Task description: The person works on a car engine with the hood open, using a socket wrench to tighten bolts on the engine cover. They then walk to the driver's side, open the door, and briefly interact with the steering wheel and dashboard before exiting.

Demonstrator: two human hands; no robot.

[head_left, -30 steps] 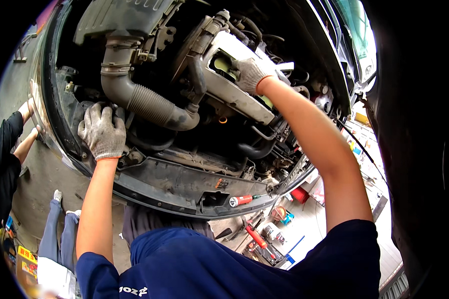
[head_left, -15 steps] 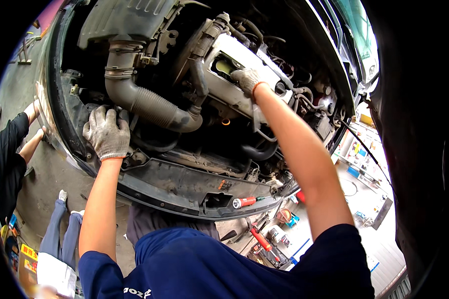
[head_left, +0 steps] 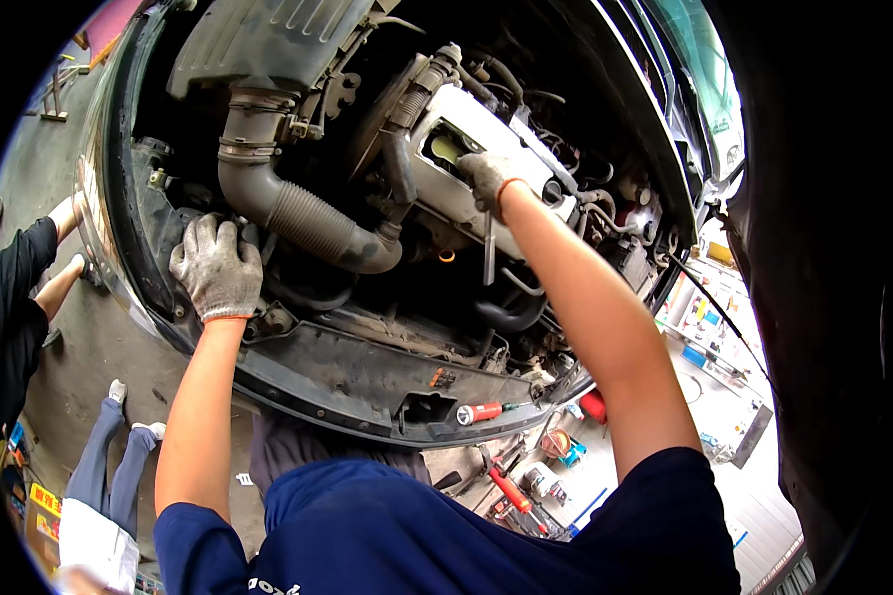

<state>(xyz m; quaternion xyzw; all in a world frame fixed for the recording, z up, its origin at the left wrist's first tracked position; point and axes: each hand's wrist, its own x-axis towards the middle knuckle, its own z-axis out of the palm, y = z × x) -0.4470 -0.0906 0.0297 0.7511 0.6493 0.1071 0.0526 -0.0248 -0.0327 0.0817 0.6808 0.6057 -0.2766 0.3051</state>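
Observation:
My gloved left hand point(head_left: 216, 268) rests palm down at the left of the engine bay, fingers apart over black parts point(head_left: 174, 233), below a large ribbed intake pipe point(head_left: 303, 213). My gloved right hand point(head_left: 488, 178) is closed on what looks like a flat silver tool point(head_left: 489, 253) hanging down from it. That hand is over the white engine cover point(head_left: 446, 193), beside an opening with a pale green part point(head_left: 445, 151) inside. Its fingertips are partly hidden. A small orange ring point(head_left: 446, 256) shows below the cover.
A red flashlight point(head_left: 478, 413) lies on the black front panel point(head_left: 337, 367). A thin prop rod point(head_left: 724, 312) crosses at the right. Tools and a red jack point(head_left: 511, 491) lie below the car. At the left are other people's arms in dark sleeves point(head_left: 15, 288) and legs point(head_left: 109, 466).
My right hand has moved slightly left, and the silver bar below it has come into clearer view and shifted left. My left hand stays in about the same place.

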